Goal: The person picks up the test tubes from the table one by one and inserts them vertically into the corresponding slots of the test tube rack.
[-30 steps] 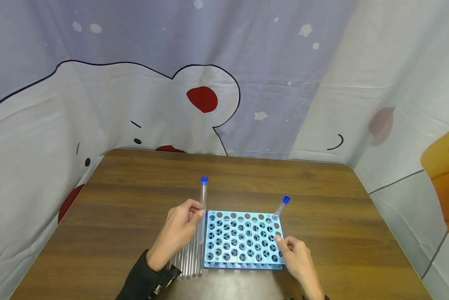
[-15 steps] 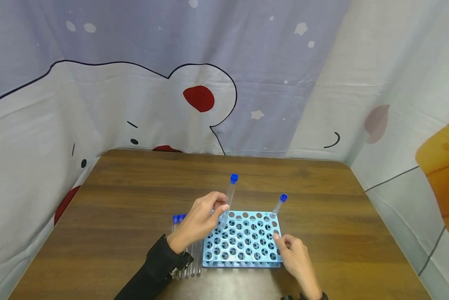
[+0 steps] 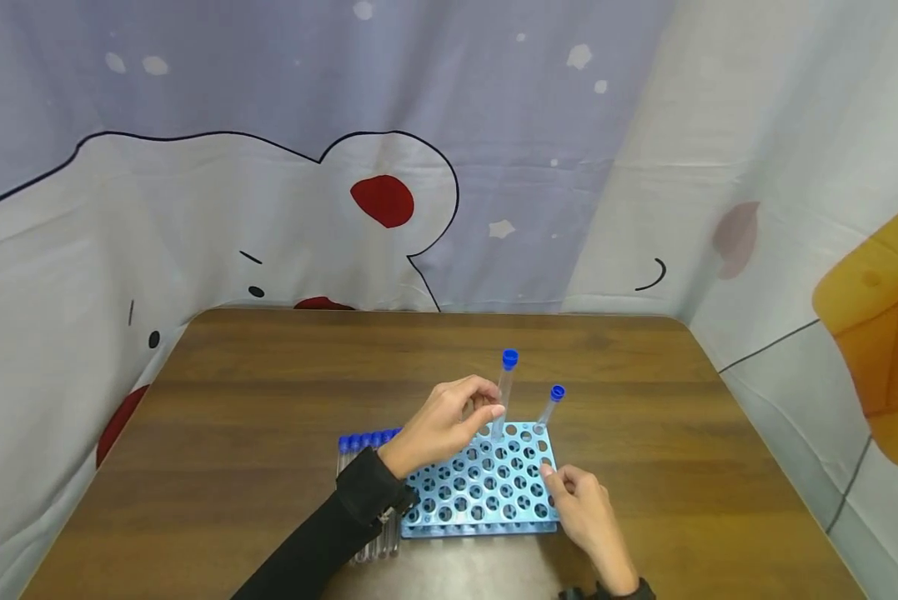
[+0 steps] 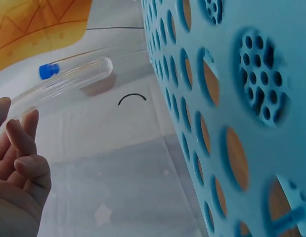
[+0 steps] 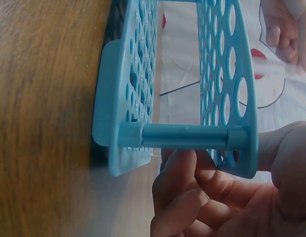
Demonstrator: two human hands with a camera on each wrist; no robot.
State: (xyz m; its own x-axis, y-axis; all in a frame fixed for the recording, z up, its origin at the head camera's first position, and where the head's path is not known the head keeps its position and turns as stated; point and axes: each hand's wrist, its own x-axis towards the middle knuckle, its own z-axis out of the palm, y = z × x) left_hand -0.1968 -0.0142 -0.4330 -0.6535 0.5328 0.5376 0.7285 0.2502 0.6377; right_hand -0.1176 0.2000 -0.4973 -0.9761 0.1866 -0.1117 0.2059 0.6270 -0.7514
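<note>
Head view: one capped tube (image 3: 548, 410) in blue rack (image 3: 479, 529).

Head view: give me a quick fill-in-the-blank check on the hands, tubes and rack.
1. The left hand pinches a tube with a ____ cap.
2. The right end of the rack is gripped by the ____ hand.
3. The row of capped tubes lies to the rack's ____.
4. Just ____ other tube leans at the far right corner.

Missing words: blue; right; left; one.
</note>
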